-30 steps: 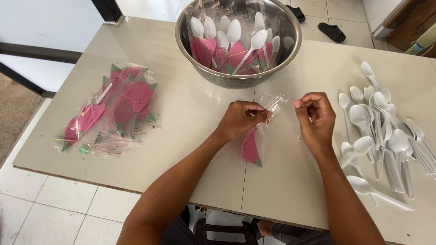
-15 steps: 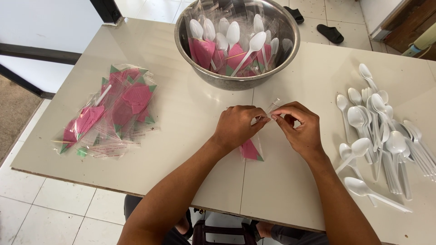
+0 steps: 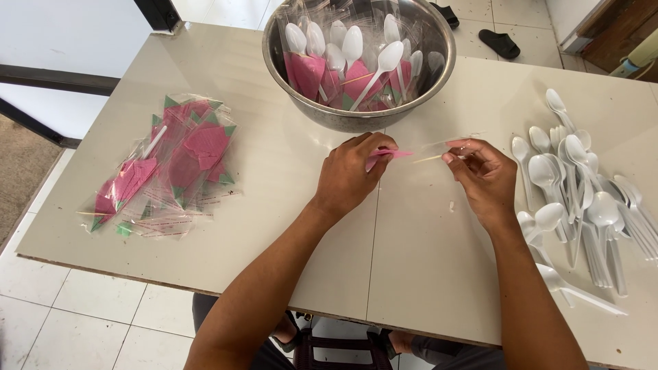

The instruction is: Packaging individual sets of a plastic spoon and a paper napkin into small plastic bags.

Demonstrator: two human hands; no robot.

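My left hand (image 3: pixel 353 175) rests on the pale table (image 3: pixel 274 219) and pinches a folded pink napkin (image 3: pixel 385 157) that pokes out to the right. My right hand (image 3: pixel 483 175) holds the other end of a clear plastic sleeve (image 3: pixel 449 144) between finger and thumb, with a thin wooden toothpick (image 3: pixel 428 159) showing between the hands. Both hands sit just in front of a steel bowl (image 3: pixel 356 118).
The steel bowl holds several clear packets with white spoons and pink napkins (image 3: pixel 343 65). A pile of loose white plastic spoons (image 3: pixel 582 192) lies at the right. Finished packets (image 3: pixel 168 164) lie at the left. Sandals (image 3: pixel 499 42) lie on the tiled floor beyond the table.
The hands came together over the packet, then moved up the table toward the bowl and apart again; the pink napkin is now held level instead of hanging down.
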